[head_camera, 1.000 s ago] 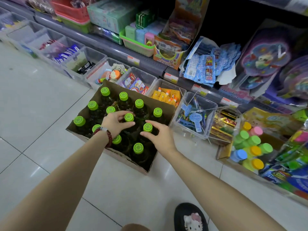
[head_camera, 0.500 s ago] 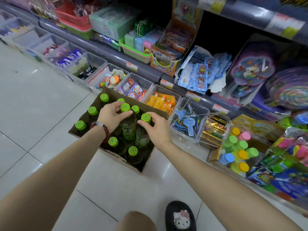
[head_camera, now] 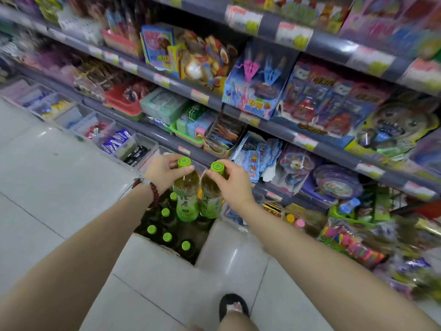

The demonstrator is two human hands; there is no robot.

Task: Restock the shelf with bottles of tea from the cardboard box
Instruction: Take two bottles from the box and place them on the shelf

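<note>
Left hand (head_camera: 164, 172): pinches the green cap of the left bottle (head_camera: 186, 194), fingers round its neck.
Right hand (head_camera: 230, 181): pinches the cap of the right bottle (head_camera: 210, 197).
Bottles: upright, side by side, touching, raised above the box (head_camera: 200, 252).
Box: on the floor (head_camera: 59, 187), far edge hidden behind the bottles; green-capped bottles inside.
Shelf (head_camera: 274, 126): far and right, crowded with toys.
Open room: bare tiles left and near.

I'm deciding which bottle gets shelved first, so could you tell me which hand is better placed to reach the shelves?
Probably the right hand. Each hand holds a bottle by its cap above the box, but the right bottle hangs nearer the shelves; the left hand and its bottle sit on the aisle side.
</note>
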